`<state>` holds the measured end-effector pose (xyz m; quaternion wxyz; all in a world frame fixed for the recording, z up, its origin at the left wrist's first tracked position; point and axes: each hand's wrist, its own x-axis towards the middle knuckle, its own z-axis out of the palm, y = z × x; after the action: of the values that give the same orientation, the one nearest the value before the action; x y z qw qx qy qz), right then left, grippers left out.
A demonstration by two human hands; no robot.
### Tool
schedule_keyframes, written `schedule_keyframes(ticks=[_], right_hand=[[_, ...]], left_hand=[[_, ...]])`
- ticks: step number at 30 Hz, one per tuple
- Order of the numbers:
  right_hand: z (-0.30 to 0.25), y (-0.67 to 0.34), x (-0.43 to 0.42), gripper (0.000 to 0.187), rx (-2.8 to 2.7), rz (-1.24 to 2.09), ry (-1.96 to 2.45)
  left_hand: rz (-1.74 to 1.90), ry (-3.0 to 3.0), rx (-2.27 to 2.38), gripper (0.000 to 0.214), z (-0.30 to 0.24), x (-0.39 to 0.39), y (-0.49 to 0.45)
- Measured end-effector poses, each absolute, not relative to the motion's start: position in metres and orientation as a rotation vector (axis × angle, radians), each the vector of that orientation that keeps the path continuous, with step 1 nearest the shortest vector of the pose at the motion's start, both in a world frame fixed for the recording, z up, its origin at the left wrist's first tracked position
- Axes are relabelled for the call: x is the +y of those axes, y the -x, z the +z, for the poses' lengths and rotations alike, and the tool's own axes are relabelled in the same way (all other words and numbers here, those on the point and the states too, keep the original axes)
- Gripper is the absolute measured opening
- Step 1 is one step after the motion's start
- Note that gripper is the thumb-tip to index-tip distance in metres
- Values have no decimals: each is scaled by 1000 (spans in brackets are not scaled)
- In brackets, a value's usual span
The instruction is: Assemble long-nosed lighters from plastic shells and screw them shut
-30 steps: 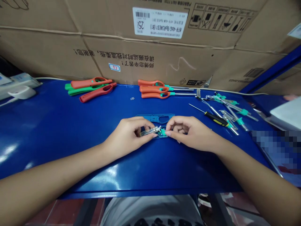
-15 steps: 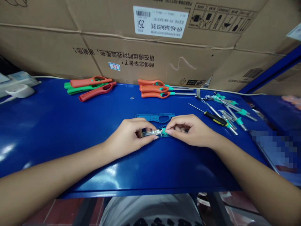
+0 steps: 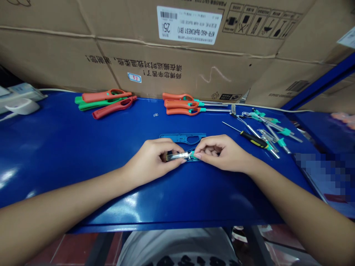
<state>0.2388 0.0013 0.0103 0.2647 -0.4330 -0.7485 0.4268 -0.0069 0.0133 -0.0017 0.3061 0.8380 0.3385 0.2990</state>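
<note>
My left hand (image 3: 152,159) grips a short metal lighter tube (image 3: 175,156) between thumb and fingers. My right hand (image 3: 220,152) pinches a small teal plastic part (image 3: 193,156) at the tube's end, and the fingertips of both hands nearly meet there. Under them lies a blue plastic lighter handle shell (image 3: 183,138), its lower part mostly hidden by my hands. Both hands hover just above the shell, close to the blue workbench (image 3: 83,147).
Finished orange and green lighter handles (image 3: 105,96) lie at the back left, and orange ones with metal nozzles (image 3: 181,105) at the back centre. Metal tubes with teal fittings (image 3: 280,129) and a yellow-black screwdriver (image 3: 253,139) lie at right. Cardboard cartons (image 3: 180,55) stand behind the bench.
My hands have drawn slightly closer together, with the tube now lying more level against the teal part. The camera has shifted a little.
</note>
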Motion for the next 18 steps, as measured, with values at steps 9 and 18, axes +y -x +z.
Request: schedule_keyframes(ticks=[9,18], right_hand=[[10,-240,1,16,-2036,1148,1176],[10,-239,2,15,-2045,1137,1172]], left_hand=[[791,-2224,894,11,-2,13,6],[798,-2235,886,11,-2,13,6]])
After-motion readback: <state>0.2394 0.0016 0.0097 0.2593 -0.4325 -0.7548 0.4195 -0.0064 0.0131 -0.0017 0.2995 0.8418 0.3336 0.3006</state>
